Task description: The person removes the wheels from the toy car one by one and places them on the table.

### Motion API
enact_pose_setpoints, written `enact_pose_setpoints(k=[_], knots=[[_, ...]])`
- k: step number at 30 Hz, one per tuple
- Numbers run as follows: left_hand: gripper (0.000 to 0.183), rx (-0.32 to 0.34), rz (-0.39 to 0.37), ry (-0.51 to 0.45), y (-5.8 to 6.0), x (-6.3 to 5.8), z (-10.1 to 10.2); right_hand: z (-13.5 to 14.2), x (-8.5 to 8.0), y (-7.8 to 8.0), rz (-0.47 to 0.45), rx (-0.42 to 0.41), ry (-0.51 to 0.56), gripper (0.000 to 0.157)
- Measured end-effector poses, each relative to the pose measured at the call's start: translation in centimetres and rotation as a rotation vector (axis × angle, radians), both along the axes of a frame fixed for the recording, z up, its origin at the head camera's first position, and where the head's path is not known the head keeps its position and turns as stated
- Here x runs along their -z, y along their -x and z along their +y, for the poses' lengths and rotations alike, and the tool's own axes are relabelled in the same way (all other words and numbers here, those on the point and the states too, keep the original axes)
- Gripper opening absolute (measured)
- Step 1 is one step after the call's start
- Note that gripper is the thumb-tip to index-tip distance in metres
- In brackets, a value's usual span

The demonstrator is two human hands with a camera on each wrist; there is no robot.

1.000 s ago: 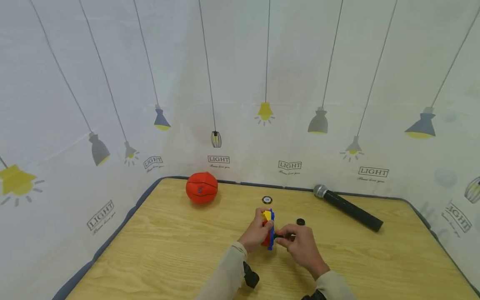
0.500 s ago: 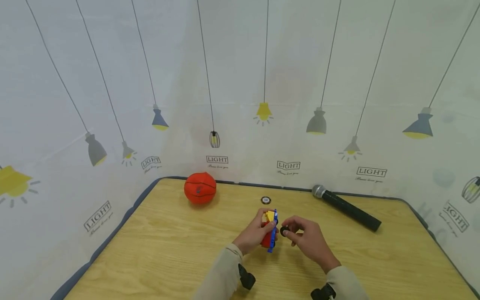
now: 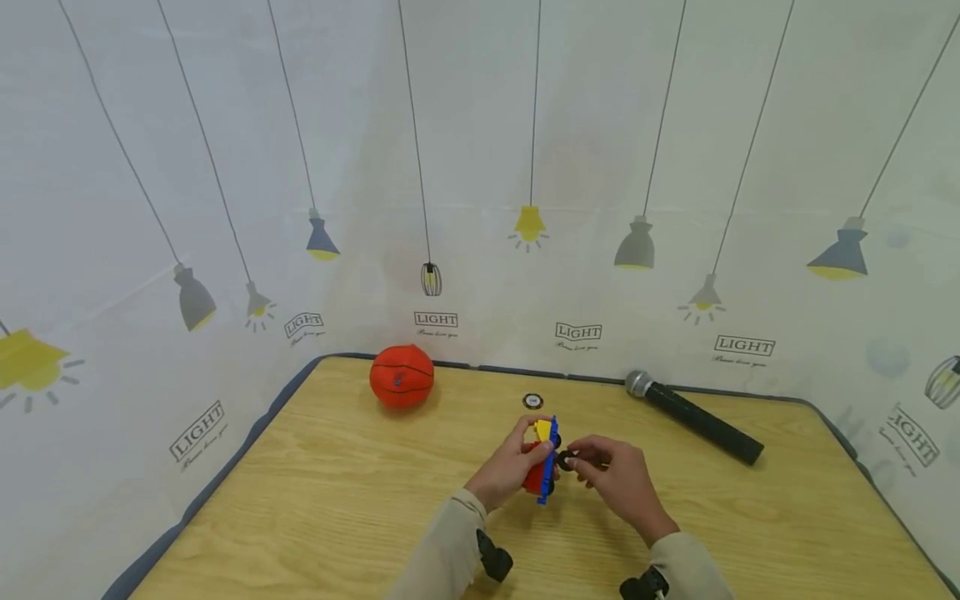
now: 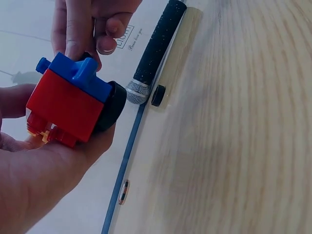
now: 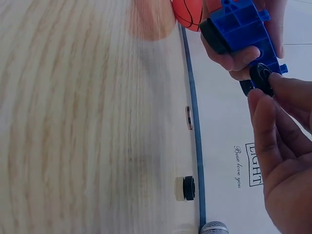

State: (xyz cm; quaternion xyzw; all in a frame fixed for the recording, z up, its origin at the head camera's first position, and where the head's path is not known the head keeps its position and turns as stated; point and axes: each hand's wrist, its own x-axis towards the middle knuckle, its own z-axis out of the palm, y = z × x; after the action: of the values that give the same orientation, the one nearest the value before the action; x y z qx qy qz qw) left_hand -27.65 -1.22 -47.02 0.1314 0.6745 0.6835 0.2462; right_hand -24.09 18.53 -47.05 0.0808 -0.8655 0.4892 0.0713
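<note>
The fingers of the right hand (image 3: 618, 482) pinch a small black wheel (image 5: 262, 79) just beside the blue underside of a toy car (image 5: 243, 30); whether the two touch is unclear. Fingers of the left hand (image 3: 502, 473) are clamped round the car above the worktop (image 3: 337, 500). Farther out lie a loose wheel (image 5: 189, 188), a poker chip (image 3: 533, 401), a black microphone (image 3: 701, 422) rightward and a red toy basketball (image 3: 402, 377) leftward.
</note>
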Motion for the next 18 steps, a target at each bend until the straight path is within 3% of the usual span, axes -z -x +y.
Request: enact_pose_setpoints(k=[6, 18], knots=[[0.041, 0.003, 0.022, -0.05, 0.0, 0.3, -0.1, 0.8, 0.1, 0.3, -0.06, 0.029, 0.056, 0.018], [0.042, 0.015, 0.015, -0.057, -0.1, 0.1, -0.4, 4.2, 1.2, 1.5, -0.192, 0.103, 0.155, 0.029]])
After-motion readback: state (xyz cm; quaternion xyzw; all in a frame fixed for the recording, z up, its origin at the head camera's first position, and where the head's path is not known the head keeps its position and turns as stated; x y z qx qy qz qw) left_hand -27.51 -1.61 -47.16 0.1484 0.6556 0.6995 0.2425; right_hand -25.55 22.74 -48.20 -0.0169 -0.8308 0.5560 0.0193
